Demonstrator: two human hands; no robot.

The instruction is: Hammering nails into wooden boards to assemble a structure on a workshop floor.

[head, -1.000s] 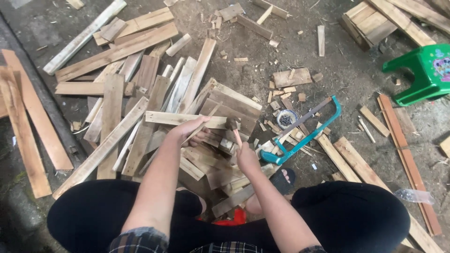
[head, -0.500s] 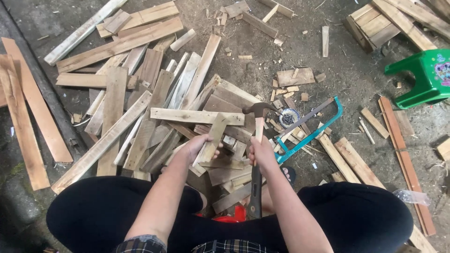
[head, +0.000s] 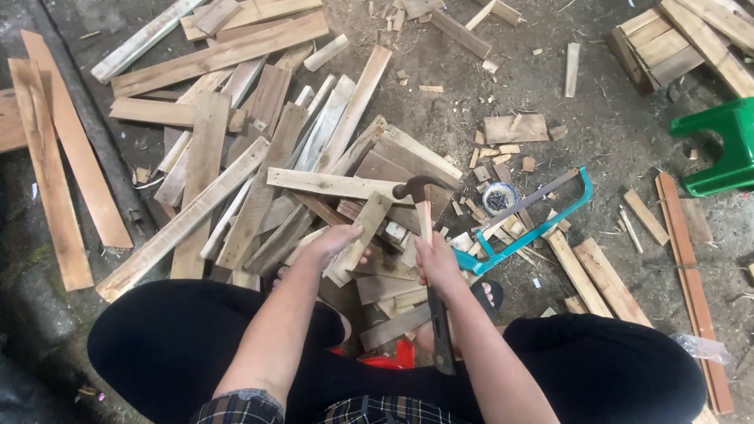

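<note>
My right hand [head: 437, 263] is clenched around the wooden shaft of the claw hammer [head: 425, 228], fingers wrapped tight about the middle of the handle, whose dark grip end runs back past my wrist toward my lap. The hammer head [head: 414, 188] is raised over the heap of scrap wood, close above the long pale slat [head: 338, 185] that lies crosswise on top of the pile. Half a second ago the head stood a little farther up and to the right; a second ago the hammer was barely to be seen and both hands were down in the wood.

My left hand [head: 336, 242] grasps the lower end of a short wooden strip [head: 363, 229], fingers curled under it, holding it tilted with its far end reaching the pale slat. That grip has hardly changed since half a second ago.

Just right of the hammer lies the teal-framed hacksaw [head: 528, 224] on the ground, and a small round tin [head: 499, 197] beside its blade, both where they were before. A green plastic stool [head: 719, 149] stands well apart at the right edge.
</note>
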